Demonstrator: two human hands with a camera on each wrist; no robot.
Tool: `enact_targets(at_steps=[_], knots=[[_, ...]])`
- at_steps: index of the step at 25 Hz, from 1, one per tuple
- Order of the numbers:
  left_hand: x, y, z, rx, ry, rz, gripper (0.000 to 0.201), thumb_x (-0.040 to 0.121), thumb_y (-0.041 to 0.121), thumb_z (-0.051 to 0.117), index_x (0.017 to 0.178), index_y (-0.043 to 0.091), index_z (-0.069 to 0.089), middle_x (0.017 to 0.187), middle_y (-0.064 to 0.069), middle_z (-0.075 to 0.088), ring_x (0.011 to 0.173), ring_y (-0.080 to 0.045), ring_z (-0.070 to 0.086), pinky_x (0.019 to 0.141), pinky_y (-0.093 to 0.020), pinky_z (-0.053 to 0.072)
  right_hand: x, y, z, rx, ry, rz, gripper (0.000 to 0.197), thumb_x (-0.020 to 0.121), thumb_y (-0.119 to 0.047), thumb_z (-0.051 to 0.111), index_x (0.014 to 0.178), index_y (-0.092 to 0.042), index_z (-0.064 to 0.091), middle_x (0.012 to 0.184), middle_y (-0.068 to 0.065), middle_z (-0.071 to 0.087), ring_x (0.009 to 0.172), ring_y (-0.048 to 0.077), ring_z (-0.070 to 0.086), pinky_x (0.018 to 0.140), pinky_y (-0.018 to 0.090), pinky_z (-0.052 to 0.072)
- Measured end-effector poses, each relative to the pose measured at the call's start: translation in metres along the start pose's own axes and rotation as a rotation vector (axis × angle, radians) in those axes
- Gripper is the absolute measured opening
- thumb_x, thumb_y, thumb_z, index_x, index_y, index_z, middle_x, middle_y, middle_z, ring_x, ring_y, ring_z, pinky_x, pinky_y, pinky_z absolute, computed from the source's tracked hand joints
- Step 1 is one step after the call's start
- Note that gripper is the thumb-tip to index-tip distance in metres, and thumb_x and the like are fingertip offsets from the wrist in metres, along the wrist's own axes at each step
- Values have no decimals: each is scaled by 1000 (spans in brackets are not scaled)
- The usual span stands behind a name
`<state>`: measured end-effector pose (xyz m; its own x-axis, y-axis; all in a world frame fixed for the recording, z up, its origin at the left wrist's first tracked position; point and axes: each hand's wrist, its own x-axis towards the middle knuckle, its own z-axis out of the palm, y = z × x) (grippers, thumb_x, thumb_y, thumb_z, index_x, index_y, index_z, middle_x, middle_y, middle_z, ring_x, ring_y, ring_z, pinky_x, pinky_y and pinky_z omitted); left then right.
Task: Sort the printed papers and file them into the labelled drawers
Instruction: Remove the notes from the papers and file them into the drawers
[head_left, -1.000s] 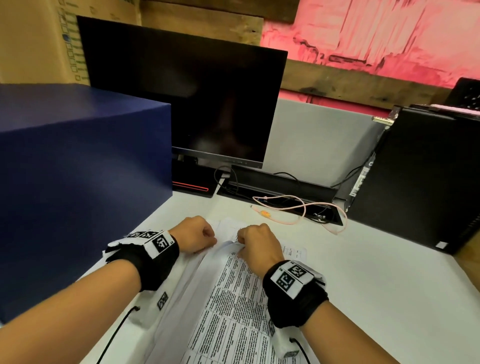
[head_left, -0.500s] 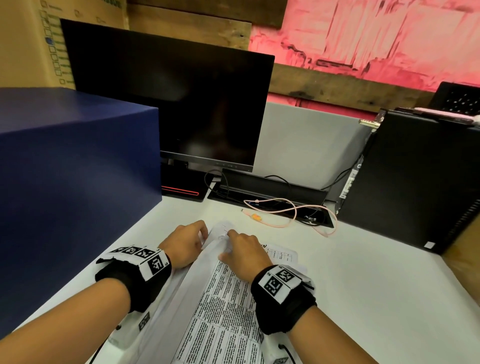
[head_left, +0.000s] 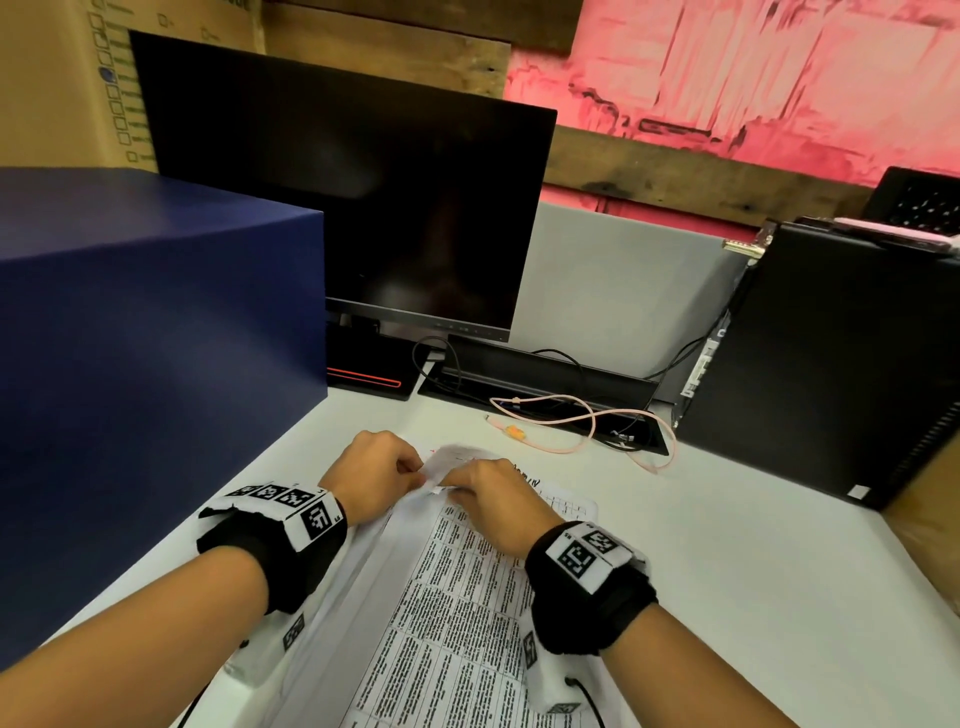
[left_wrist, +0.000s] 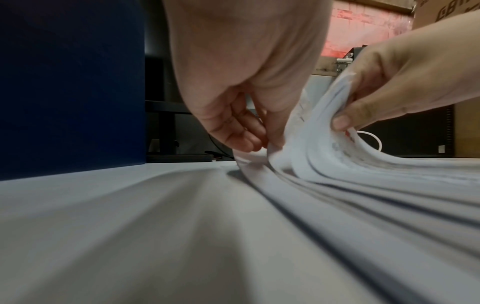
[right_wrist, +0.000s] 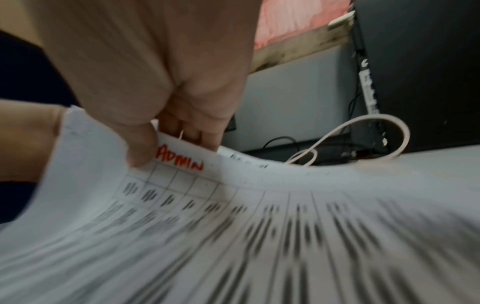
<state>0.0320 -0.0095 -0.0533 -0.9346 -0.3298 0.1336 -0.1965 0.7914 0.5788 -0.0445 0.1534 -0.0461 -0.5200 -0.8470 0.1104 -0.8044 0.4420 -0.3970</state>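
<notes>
A stack of printed papers (head_left: 457, 613) lies on the white desk (head_left: 727, 571) in front of me, its top sheet filled with a table of text. My right hand (head_left: 493, 499) pinches the far top corner of several sheets (right_wrist: 182, 185) and bends them upward; the top sheet carries "ADMIN" in red (right_wrist: 179, 162). My left hand (head_left: 374, 478) sits just left of it, fingers curled on the lower sheets' edges (left_wrist: 262, 152). In the left wrist view the right hand's thumb (left_wrist: 345, 119) presses the lifted bundle (left_wrist: 324, 133). No labelled drawers are visible.
A large dark blue box (head_left: 145, 353) stands close on the left. Behind the papers are a black monitor (head_left: 353, 208), a cable tray (head_left: 545, 374) with a pink cable (head_left: 587, 431), and a black computer tower (head_left: 831, 364) on the right.
Both hands shifted slightly forward and closer together at the stack's far edge. The right hand has lifted the top corner of several sheets higher.
</notes>
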Motion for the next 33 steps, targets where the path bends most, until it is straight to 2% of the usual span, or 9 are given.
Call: enact_targets(at_steps=[3, 5, 9, 13, 19, 23, 27, 30, 33], knots=[[0, 1, -1, 7, 12, 0, 5, 82, 21, 74, 79, 17, 74, 76, 6, 66, 75, -11, 62, 67, -17, 45, -12, 16, -23, -58, -40, -66, 29, 93, -4, 54, 112, -17, 72, 114, 0, 70, 104, 14, 63, 93, 22, 47], [-1, 2, -2, 19, 2, 35, 7, 80, 20, 76, 75, 20, 71, 77, 9, 62, 74, -10, 60, 67, -15, 45, -23, 30, -39, -137, -31, -53, 35, 92, 0, 55, 114, -21, 72, 114, -1, 69, 105, 14, 59, 91, 21, 45], [-4, 5, -3, 30, -24, 97, 24, 76, 20, 78, 63, 28, 59, 76, 10, 60, 69, -4, 55, 64, -18, 47, -41, 47, -51, -254, 32, -10, 33, 94, -7, 56, 120, -25, 68, 109, -2, 62, 108, 18, 47, 86, 19, 32], [-2, 0, -2, 45, -117, 72, 26, 74, 21, 79, 59, 26, 58, 68, 9, 60, 61, -3, 53, 55, -10, 39, -44, 45, -48, -322, 54, -20, 30, 96, -16, 54, 120, -28, 67, 115, -8, 57, 113, 14, 42, 89, 21, 36], [-4, -1, -1, -7, -209, 96, 18, 74, 22, 80, 62, 25, 68, 64, 7, 68, 57, 1, 57, 56, -7, 42, -26, 17, -28, -166, 98, -24, 27, 98, -16, 49, 120, -16, 64, 135, -6, 53, 126, 14, 42, 103, 25, 37], [-3, -3, 0, -30, -202, 111, 32, 74, 11, 77, 56, 32, 61, 54, 15, 62, 55, 4, 57, 58, -8, 43, -20, 2, -19, -85, 80, -27, 20, 94, -16, 54, 111, -14, 65, 110, 0, 65, 104, 17, 57, 86, 30, 46], [-3, -2, -1, 4, -227, 99, 26, 74, 22, 80, 59, 26, 59, 59, 11, 62, 54, 2, 54, 57, -12, 44, -23, 6, -23, 2, 99, 15, 11, 90, -18, 63, 100, -21, 67, 101, -4, 68, 96, 11, 59, 82, 26, 48], [-4, -3, -1, -70, -254, 55, 21, 72, 30, 82, 63, 22, 65, 62, 11, 64, 55, 1, 54, 57, -13, 44, -30, 12, -28, 124, 130, 37, 16, 86, -11, 65, 90, -25, 59, 89, -5, 66, 86, 10, 60, 79, 32, 52], [-9, -10, -5, -90, -274, 17, 19, 81, 45, 72, 82, 26, 74, 80, 14, 70, 75, 1, 61, 70, -14, 47, -43, 25, -47, 150, 154, 58, 30, 90, -6, 60, 108, -29, 55, 94, -9, 59, 89, 5, 56, 76, 17, 47]])
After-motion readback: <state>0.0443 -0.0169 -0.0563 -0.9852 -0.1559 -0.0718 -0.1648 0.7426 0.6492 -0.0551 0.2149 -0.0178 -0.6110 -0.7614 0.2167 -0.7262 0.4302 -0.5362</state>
